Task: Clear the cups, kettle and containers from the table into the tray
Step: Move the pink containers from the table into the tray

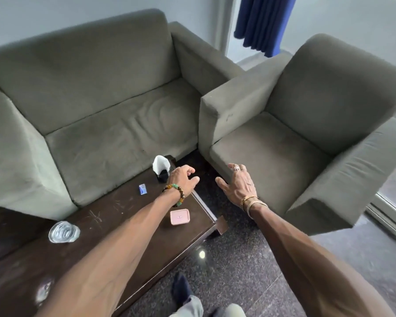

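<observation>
apparently most is remaining: the clear ribbed glass [64, 232] and the flat pink lidded container [180, 216] are sitting well apart on the dark tabletop [101, 216], no tray or kettle showing. left hand [183, 179] is hovering loosely curled, empty; right hand [237, 186] is spreading wide, empty, beside the armchair [272, 156].

Left hand [183, 179] — beaded bracelet [177, 194]; right hand [237, 186] — gold bangles [252, 200], ring [236, 168].

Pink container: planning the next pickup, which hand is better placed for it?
Likely left: the left hand hovers over the table just beyond the pink container; the right hand is off the table's edge.
</observation>
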`<action>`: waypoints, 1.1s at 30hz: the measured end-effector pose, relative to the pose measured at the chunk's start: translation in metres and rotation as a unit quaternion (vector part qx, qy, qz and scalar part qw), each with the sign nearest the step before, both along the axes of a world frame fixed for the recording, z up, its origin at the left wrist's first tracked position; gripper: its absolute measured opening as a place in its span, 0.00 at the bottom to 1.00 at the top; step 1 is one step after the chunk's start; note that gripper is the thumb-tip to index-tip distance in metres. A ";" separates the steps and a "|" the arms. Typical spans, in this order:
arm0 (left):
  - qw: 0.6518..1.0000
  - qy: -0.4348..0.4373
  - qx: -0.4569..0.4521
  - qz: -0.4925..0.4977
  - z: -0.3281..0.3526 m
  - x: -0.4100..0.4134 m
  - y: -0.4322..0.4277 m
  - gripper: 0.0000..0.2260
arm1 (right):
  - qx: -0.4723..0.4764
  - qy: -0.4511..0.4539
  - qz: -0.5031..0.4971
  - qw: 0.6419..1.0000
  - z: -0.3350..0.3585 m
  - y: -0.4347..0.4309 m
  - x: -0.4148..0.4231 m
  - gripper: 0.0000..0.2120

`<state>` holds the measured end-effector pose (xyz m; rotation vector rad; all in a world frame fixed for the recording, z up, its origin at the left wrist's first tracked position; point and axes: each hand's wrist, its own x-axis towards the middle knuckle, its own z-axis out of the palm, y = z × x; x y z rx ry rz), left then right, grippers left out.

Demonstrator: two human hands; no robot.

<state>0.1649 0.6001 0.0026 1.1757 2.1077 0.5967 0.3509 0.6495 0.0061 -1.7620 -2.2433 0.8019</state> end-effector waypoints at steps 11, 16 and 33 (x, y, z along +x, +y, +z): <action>0.978 -0.051 -0.069 0.193 -0.105 -0.050 -0.027 0.13 | -0.096 -0.028 0.170 0.980 -0.091 0.034 -0.093 0.33; 0.931 -0.157 -0.113 0.310 -0.187 -0.030 -0.052 0.14 | -0.151 -0.065 0.260 0.951 -0.163 0.025 -0.104 0.27; 0.733 -0.325 -0.125 0.585 -0.319 -0.004 -0.071 0.20 | -0.214 -0.161 0.385 0.884 -0.298 0.011 -0.149 0.18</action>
